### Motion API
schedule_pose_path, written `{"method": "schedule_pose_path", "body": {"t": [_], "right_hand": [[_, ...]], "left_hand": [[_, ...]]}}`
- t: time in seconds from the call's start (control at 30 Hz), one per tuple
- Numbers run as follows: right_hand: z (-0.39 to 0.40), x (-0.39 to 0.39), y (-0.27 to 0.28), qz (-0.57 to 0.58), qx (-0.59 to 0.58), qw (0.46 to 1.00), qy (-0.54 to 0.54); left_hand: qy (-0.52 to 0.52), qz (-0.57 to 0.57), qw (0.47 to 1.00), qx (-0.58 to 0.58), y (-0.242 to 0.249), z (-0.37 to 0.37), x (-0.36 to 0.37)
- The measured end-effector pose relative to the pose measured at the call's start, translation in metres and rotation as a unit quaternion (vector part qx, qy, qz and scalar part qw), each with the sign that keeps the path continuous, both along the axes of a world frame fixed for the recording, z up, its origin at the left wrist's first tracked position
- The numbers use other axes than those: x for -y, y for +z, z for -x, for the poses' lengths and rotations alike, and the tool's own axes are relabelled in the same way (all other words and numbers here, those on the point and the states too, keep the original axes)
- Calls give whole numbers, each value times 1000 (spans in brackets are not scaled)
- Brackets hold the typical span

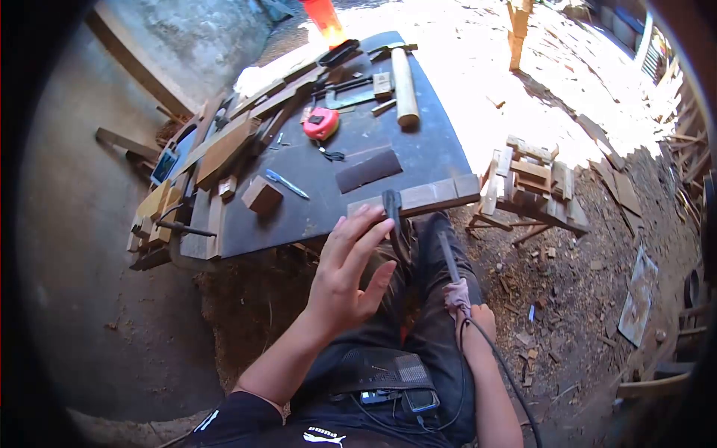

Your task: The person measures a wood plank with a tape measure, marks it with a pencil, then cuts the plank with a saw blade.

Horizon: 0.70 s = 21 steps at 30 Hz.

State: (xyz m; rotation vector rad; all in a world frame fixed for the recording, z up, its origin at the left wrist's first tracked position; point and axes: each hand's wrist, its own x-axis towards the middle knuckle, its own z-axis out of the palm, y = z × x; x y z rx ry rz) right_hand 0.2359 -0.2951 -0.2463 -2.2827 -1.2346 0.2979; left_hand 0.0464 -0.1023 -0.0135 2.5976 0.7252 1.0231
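Observation:
My left hand (349, 261) is raised at the table's near edge with its fingers stretched out. Its fingertips are right at a long wooden block (437, 196) and the dark clamp (391, 205) that crosses it. Down by my right thigh, my right hand (479, 328) is closed around the cloth-wrapped handle (457, 296) of a tool with a narrow grey metal blade (448, 256). Just beyond the wooden block lies a dark strip of sandpaper (369, 172). A blue pen (287, 184) and a small wooden block (261, 196) are to the left.
The dark tabletop (437, 142) also bears a red tape measure (321, 124), a hammer (405, 88) and several wood strips (224, 153). At right stands a small wooden stool (538, 187) piled with offcuts. A black cable (515, 373) runs past my right arm. Wood scraps litter the ground.

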Motion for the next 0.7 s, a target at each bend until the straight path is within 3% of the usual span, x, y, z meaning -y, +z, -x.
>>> {"method": "schedule_pose_path", "body": {"t": [0.13,0.37,0.47,0.5,0.63,0.7], "right_hand": [[-4,-1,-6,-20,-13,1000,8],[-5,-6,-19,-21,-31,999,-9],[-4,-5,-17,-7,-41,999,-16],[-3,-4,-12,-4,-41,999,-17],[-1,-8,4,33,-74,996,-41],[1,-9,7,48,-76,995,-47]], "left_hand": [[137,-9,990,-44,7,51,-34],[390,-124,905,-116,15,93,-96],[371,-13,925,-81,-1,100,-111],[362,-22,930,-56,-1,98,-109],[242,59,967,50,5,86,-94],[186,83,978,39,14,76,-82]]}}
